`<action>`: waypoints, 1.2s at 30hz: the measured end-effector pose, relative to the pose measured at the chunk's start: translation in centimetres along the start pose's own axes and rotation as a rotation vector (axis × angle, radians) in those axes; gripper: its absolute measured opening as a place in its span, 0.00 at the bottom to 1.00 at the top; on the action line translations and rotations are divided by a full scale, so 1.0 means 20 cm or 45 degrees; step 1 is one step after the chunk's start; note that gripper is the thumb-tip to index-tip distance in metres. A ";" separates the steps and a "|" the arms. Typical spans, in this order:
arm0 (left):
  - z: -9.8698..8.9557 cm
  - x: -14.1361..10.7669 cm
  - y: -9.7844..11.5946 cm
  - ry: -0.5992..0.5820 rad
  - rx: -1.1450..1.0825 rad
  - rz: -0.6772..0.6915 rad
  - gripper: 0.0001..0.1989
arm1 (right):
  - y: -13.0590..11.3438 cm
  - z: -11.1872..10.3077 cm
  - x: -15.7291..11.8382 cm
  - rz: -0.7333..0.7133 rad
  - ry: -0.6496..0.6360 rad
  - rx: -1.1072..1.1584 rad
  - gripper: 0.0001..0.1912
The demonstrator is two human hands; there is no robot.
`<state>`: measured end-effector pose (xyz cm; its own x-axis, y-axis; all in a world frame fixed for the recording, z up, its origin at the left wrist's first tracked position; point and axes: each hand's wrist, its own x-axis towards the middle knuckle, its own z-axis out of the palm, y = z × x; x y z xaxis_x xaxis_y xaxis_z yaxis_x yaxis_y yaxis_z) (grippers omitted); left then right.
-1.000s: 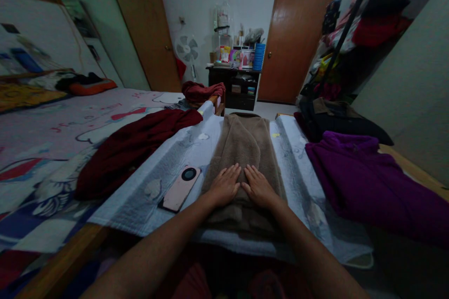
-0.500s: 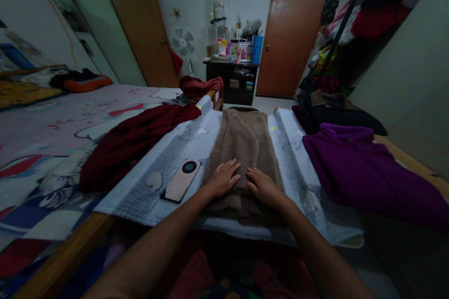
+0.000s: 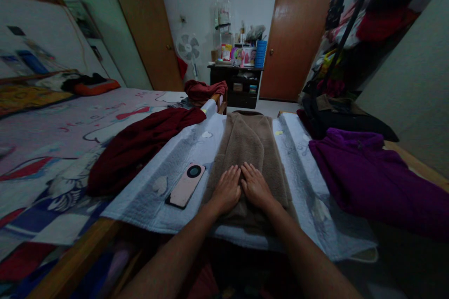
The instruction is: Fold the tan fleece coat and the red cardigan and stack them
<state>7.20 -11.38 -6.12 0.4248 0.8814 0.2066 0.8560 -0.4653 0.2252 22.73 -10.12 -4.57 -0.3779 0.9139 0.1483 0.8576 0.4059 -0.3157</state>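
A brown fleecy garment (image 3: 245, 138), folded into a long narrow shape, lies on a pale blue quilted cloth (image 3: 189, 142). My left hand (image 3: 227, 190) rests flat on its near half, fingers stretched forward. Close beside it, my right hand (image 3: 256, 187) lies flat on the same garment, its fingertips almost meeting the left ones. Neither hand grips anything. Left of the garment, a pink phone (image 3: 185, 186) with a round black camera ring lies back side up on the cloth.
A dark red garment (image 3: 140, 149) lies at the left by the bed (image 3: 105, 103). Folded purple clothing (image 3: 365, 173) and a black garment (image 3: 354, 117) are stacked at the right. Farther back stand a dark shelf (image 3: 242, 74) and a fan (image 3: 189, 47).
My two hands have come closer together on the brown garment, with the right hand moving inward. The view has shifted slightly, so the surroundings appear a little lower and farther right.
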 end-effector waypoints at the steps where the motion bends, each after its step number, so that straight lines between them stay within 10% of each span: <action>1: 0.00 0.00 0.00 0.004 0.005 0.002 0.30 | 0.00 -0.01 0.00 -0.001 -0.011 -0.015 0.29; 19: -0.04 -0.02 0.02 0.024 0.002 0.058 0.27 | -0.02 -0.20 -0.28 -0.125 -0.174 0.065 0.26; 24: -0.03 -0.02 0.04 0.035 0.041 -0.059 0.35 | 0.02 -0.31 -0.09 -0.036 -0.227 0.091 0.20; 28: -0.01 -0.02 0.04 0.038 0.069 -0.134 0.40 | 0.04 -0.20 0.16 -0.197 0.023 0.137 0.22; 36: 0.00 -0.02 0.05 0.047 0.102 -0.129 0.41 | 0.11 -0.06 0.46 -0.304 -0.190 -0.052 0.26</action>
<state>7.89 -12.17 -5.99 0.3248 0.9193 0.2220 0.9156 -0.3645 0.1699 21.54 -0.72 -2.84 -0.6157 0.7845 0.0738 0.7501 0.6122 -0.2502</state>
